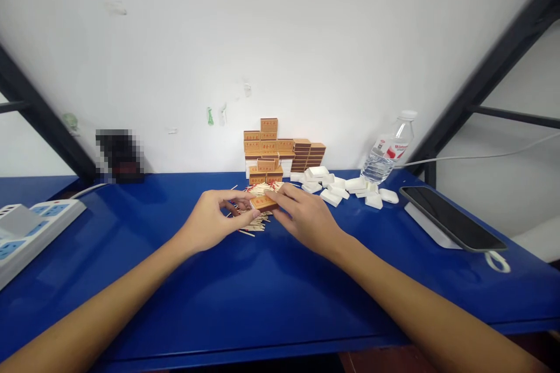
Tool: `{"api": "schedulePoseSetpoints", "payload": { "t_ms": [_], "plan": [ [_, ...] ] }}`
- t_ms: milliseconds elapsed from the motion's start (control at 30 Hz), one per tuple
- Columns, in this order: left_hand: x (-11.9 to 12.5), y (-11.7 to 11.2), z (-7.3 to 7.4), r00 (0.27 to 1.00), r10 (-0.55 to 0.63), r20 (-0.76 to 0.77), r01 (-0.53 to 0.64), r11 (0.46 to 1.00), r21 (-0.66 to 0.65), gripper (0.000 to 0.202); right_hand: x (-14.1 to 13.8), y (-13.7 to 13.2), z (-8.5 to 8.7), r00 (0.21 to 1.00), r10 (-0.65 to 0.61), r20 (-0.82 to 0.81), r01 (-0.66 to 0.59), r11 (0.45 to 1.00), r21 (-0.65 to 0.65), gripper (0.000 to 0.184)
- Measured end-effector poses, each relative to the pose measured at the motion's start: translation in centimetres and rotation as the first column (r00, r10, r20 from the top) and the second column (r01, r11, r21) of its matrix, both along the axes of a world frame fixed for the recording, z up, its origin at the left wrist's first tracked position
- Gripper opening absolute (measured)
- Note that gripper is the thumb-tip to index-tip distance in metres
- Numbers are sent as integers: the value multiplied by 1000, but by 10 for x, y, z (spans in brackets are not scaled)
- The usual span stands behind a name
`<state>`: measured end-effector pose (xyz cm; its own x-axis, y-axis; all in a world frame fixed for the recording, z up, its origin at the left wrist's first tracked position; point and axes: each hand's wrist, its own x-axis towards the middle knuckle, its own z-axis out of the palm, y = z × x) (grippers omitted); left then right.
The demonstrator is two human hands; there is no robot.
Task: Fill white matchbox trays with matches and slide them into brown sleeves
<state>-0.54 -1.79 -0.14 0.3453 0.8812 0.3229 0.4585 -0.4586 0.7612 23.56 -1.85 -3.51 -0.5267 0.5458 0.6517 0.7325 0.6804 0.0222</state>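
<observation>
Between my two hands is an orange-brown matchbox (263, 203), held just above a loose pile of matches (258, 225). My left hand (214, 218) grips its left end, the thumb at the near side and the fingers behind. From the right, my right hand (301, 215) closes its fingers on the other end. Several matches with red heads (262, 187) lie behind the box. Further back, matchboxes (261, 145) are stacked against the wall. White matchbox trays (332, 186) lie in a heap to their right. Whether the held box contains matches is hidden.
A tilted water bottle (387, 151) leans at the back right. A phone (452, 218) rests on a white block nearer the right edge. On the left lies a power strip (48, 224) with a plug. A pixelated dark object (120, 154) stands by the wall on the blue table (245, 303).
</observation>
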Motion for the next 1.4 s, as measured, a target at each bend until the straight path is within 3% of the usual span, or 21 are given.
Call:
{"api": "schedulePoseSetpoints", "payload": {
  "t_ms": [100,167,267,367,567,767,967,1200,1300,1400],
  "plan": [
    [-21,31,12,992,22,-122,-17,999,43,36,4,2,6,997,-25,-71,24,1000,-20,35],
    [-38,61,14,980,124,-155,-109,988,105,39,9,5,10,993,-45,-107,42,998,-38,31],
    [-55,104,7,972,159,-175,-139,982,125,45,19,12,13,988,-78,-137,69,995,-72,23],
    [-59,130,-6,968,138,-208,-117,987,113,46,26,18,13,983,-109,-150,93,990,-108,21],
    [-51,149,-28,956,214,-200,-191,973,128,47,27,20,10,980,-119,-162,99,987,-126,23],
    [-35,159,-36,950,256,-179,-227,959,167,44,27,23,8,980,-130,-154,106,982,-156,20],
    [-38,151,-27,930,277,-240,-227,950,216,41,48,37,15,954,-248,-166,221,961,-165,22],
    [-59,86,5,918,273,-288,-198,944,265,24,104,68,12,829,-534,-163,496,839,-225,22],
    [-58,59,2,905,268,-330,-156,931,329,27,118,81,12,797,-556,-235,488,823,-292,21],
    [-56,43,-8,861,319,-397,-112,879,463,27,118,93,22,780,-529,-334,444,844,-301,24]
  ]
}}
